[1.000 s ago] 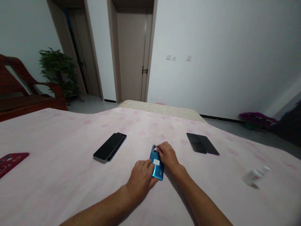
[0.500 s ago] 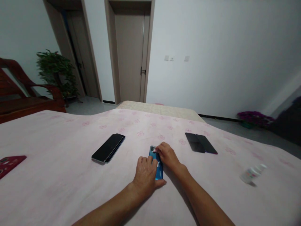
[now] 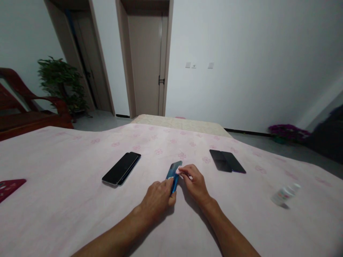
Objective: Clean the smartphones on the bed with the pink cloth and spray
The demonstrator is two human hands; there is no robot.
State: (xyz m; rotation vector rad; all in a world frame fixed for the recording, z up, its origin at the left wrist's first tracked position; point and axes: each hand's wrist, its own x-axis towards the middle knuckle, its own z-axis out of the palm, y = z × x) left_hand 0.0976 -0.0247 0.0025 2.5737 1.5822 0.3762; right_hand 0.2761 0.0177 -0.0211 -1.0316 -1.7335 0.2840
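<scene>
A blue smartphone (image 3: pixel 173 172) is tilted up on its edge over the pink flowered cloth, its camera end away from me. My left hand (image 3: pixel 158 194) is closed around its lower part, fingers across the back and thumb at the near end. Between the fingertips of my right hand (image 3: pixel 195 182) is a small pale pink piece of cloth or tissue (image 3: pixel 178 170), pressed to the phone's upper right edge. The part of the phone under my left fingers is hidden.
Two dark phones (image 3: pixel 120 169) lie overlapped on the left; two more dark phones (image 3: pixel 227 161) lie side by side on the right. A white bottle (image 3: pixel 285 194) stands at the right. A red case or phone (image 3: pixel 11 187) shows at the left edge. The cloth (image 3: pixel 80 214) covers the surface.
The blue phone was lying flat under my left hand; it is now gripped and tipped on its side. My right hand has shifted the pink cloth from the camera area to the edge.
</scene>
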